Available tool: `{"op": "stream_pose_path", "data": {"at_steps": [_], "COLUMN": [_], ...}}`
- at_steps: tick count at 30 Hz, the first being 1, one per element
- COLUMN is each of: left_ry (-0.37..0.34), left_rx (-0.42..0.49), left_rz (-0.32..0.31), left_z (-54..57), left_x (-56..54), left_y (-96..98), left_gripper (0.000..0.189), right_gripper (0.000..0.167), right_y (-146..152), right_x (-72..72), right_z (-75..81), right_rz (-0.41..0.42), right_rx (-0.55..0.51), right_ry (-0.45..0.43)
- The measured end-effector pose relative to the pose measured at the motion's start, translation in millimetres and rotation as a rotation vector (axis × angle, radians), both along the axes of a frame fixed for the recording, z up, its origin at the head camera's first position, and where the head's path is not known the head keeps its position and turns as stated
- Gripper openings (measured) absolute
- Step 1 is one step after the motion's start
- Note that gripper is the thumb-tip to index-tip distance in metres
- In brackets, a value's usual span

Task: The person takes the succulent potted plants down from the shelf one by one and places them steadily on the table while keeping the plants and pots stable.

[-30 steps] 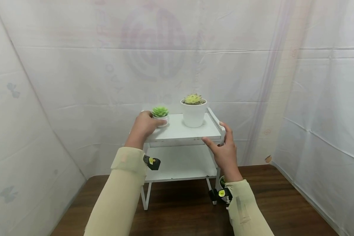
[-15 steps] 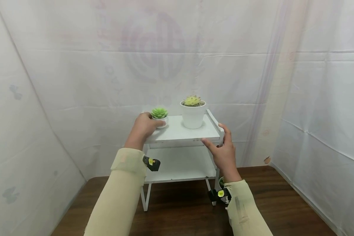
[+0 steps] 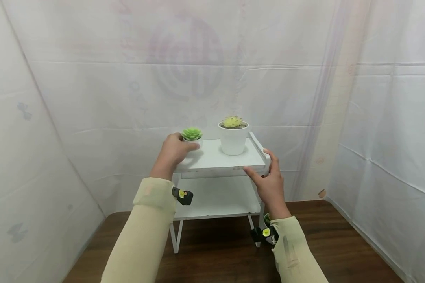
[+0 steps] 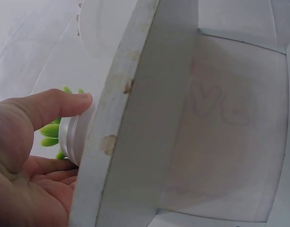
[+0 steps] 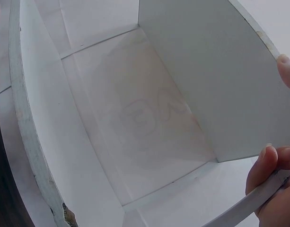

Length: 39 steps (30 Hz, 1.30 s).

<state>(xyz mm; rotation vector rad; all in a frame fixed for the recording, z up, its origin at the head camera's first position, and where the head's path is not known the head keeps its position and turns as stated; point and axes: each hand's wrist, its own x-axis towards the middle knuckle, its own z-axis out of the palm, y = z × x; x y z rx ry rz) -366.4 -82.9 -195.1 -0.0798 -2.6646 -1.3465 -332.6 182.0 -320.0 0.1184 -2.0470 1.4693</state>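
On the top tier of a white two-tier shelf (image 3: pixel 212 162), a small green succulent in a white pot (image 3: pixel 192 134) sits at the left. My left hand (image 3: pixel 173 152) holds that pot, thumb across its front and fingers behind. The left wrist view shows the thumb on the pot (image 4: pixel 74 135), whose base is hidden by the board's edge. My right hand (image 3: pixel 270 184) grips the shelf's right front corner. In the right wrist view its thumb (image 5: pixel 285 66) touches the board's edge and its fingers (image 5: pixel 262 172) curl round the side post.
A larger white pot with a yellow-green succulent (image 3: pixel 233 139) stands on the top tier's right side. Another small plant (image 3: pixel 267 220) is partly hidden behind the right wrist. The shelf stands on a brown wooden table (image 3: pixel 219 263), with white sheeting (image 3: pixel 109 98) around it.
The head view has shifted slightly. Both hands keep their holds, and the pots stay where they were on the shelf.
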Motion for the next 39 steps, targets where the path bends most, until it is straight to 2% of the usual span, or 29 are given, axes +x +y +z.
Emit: {"op": "stream_pose_path", "data": {"at_steps": [9, 16, 22, 33, 39], "left_ry": [0.007, 0.049, 0.047, 0.064, 0.079], "left_rx": [0.011, 0.004, -0.004, 0.036, 0.014], "left_rz": [-0.008, -0.023, -0.029, -0.063, -0.071], "left_z": [7.8, 13.6, 15.2, 17.8, 18.7], "left_x": [8.3, 13.2, 18.2, 27.5, 31.6], "left_y": [-1.3, -4.6, -8.8, -17.9, -22.7], "left_gripper": [0.073, 0.069, 0.07, 0.064, 0.064], "right_gripper": [0.087, 0.085, 0.085, 0.086, 0.087], "right_y": [2.4, 3.7, 6.3, 7.7, 7.5], "right_x": [-2.1, -2.4, -2.7, -2.4, -2.4], "right_z": [1.3, 1.3, 1.2, 3.2, 2.4], "right_rz": [0.006, 0.01, -0.009, -0.006, -0.009], "right_rx": [-0.002, 0.013, 0.029, 0.028, 0.031], "right_ry": [-0.003, -0.005, -0.006, 0.017, 0.013]}}
